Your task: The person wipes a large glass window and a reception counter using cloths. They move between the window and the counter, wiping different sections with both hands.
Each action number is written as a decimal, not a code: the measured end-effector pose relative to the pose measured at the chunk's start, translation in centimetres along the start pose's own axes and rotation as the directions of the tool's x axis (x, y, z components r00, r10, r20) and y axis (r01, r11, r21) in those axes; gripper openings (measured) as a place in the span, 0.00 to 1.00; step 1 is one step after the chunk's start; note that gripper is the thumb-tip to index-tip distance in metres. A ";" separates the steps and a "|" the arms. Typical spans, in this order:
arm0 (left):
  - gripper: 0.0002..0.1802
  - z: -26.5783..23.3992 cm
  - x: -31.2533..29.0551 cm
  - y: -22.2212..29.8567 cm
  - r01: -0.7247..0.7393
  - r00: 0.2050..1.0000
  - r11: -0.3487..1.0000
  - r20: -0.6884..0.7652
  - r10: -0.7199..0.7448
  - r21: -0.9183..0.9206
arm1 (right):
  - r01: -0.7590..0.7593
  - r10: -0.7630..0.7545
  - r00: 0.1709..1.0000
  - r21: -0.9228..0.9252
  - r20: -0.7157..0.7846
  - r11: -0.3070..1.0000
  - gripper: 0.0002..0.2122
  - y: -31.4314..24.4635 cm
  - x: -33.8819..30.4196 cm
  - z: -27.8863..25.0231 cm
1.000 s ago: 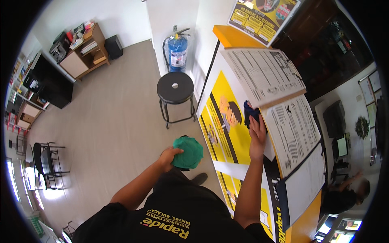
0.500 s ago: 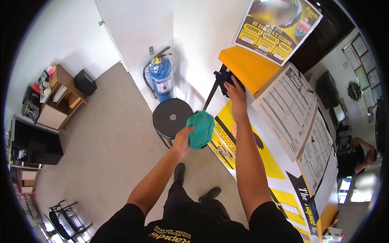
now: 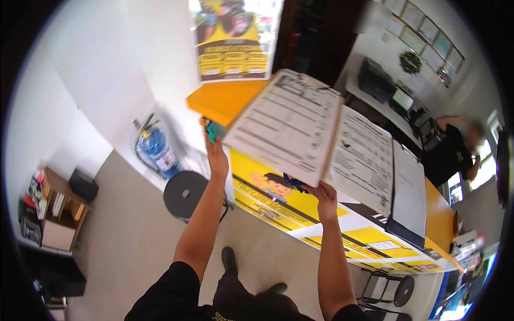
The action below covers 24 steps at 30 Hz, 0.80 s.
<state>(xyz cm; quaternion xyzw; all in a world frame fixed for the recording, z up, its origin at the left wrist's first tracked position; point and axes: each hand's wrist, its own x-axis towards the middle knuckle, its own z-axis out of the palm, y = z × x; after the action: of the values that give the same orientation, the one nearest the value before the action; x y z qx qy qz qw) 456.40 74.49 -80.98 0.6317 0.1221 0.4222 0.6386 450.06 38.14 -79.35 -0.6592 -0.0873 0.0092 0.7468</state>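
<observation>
My left hand [image 3: 216, 154] is closed on a bunched green cloth [image 3: 212, 131], by the left end of the yellow-orange countertop [image 3: 225, 100]. A clipboard with printed forms [image 3: 286, 125] lies slanted over the counter's near edge, its lower end jutting out toward me. At its lower right corner is my right hand [image 3: 325, 202], closed on a dark blue cloth [image 3: 294, 182] that pokes out below the paper. Those fingers meet the clipboard's edge; how firmly they grip it is hidden. Beside it lie a second sheaf of forms [image 3: 363, 160] and another clipboard [image 3: 409, 190].
A yellow poster in a stand [image 3: 234, 45] rises at the counter's far left. Below the counter's left end are a round black stool [image 3: 185, 195] and a wrapped blue fire extinguisher [image 3: 159, 151]. Another person [image 3: 452, 152] sits behind the counter, near a printer [image 3: 376, 80].
My view has turned right toward the counter. My left hand has brought the green cloth up to the counter's end. My right hand, with the dark blue cloth, has moved to the clipboard's lower corner.
</observation>
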 end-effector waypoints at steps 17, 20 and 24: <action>0.34 6.3 -14.4 -14.9 -0.696 0.688 0.622 0.084 0.721 0.358 | 0.079 -0.676 0.536 -0.767 -0.506 0.637 0.15 15.1 -11.1 -19.7; 0.33 4.4 -3.4 -13.5 -0.819 0.416 0.389 -0.029 0.909 0.422 | 0.246 -0.904 0.187 -0.872 -0.385 0.422 0.20 12.0 -9.6 -23.3; 0.33 5.6 4.1 -5.3 -0.801 0.533 0.526 -0.059 0.844 0.287 | -0.300 -0.998 -0.050 -0.952 -0.041 0.054 0.23 5.1 -8.1 -28.0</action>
<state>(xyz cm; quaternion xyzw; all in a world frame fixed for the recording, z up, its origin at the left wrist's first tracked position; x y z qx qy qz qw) 464.81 74.24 -83.30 0.6381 -0.0843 0.7157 0.2712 446.57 10.28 -88.61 -0.6539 0.1267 -0.7459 0.0076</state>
